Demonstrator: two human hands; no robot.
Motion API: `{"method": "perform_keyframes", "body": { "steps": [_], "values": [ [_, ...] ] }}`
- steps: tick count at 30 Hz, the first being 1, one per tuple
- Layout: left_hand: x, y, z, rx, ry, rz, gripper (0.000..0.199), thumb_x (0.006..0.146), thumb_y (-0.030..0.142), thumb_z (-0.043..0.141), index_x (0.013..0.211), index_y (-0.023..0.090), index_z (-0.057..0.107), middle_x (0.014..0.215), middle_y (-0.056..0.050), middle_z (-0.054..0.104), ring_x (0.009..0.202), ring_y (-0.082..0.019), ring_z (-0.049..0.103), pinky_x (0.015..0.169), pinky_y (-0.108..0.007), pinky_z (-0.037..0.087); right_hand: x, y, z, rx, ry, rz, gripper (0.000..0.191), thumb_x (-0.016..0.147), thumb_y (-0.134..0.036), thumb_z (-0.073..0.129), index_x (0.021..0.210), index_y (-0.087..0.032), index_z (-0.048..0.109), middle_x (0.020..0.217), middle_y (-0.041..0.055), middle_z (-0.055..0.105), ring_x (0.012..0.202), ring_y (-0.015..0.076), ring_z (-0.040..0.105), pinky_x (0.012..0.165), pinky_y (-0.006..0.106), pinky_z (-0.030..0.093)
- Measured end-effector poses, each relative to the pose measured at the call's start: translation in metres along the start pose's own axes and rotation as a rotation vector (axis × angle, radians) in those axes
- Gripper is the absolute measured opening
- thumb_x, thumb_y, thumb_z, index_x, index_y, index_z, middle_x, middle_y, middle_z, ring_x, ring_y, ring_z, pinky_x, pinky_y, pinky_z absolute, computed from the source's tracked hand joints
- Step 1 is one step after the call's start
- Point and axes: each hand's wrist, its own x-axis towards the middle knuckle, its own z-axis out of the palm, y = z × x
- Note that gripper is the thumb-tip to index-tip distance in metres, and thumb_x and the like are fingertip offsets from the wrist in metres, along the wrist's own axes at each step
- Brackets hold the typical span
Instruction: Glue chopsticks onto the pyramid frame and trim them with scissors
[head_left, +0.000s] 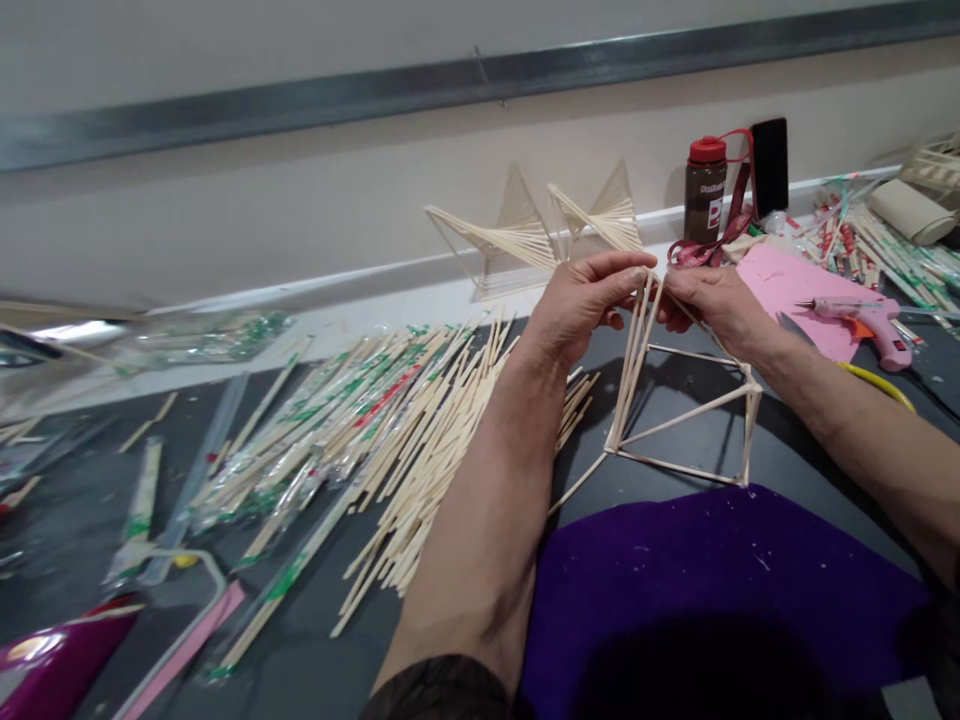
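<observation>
A chopstick frame (686, 414), built of bare wooden sticks joined at the corners, stands on the dark table in front of me. At its top, where several sticks meet, my left hand (577, 300) is closed with thumb and fingers pinching the stick ends. From the other side my right hand (709, 300) is also closed, its fingertips on the top of the frame close to the left ones. The fingers partly hide that joint. Loose bare chopsticks (420, 490) lie in a pile under and left of my left forearm.
Wrapped chopsticks (330, 430) cover the table further left. Two finished stick shapes (517, 235) lean near the wall. At right are a dark bottle (703, 195), a phone (770, 168), a pink glue gun (862, 315) and pink sheet (772, 275). Purple cloth (660, 560) lies nearest me.
</observation>
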Motion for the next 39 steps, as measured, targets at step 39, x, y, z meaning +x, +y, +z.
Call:
{"method": "perform_keyframes", "body": {
  "steps": [39],
  "values": [
    [0.002,-0.001,-0.002,-0.003,-0.083,0.01,0.03,0.069,0.024,0.079,0.099,0.019,0.078,0.083,-0.006,0.074,0.075,-0.022,0.07,0.05,-0.025,0.042,-0.005,-0.012,0.001,-0.086,0.061,-0.011,0.042,0.084,-0.055,0.074,0.069,-0.016,0.067,0.067,0.0025,0.064,0.057,0.0099,0.056,0.052,0.022,0.045]
  ]
}}
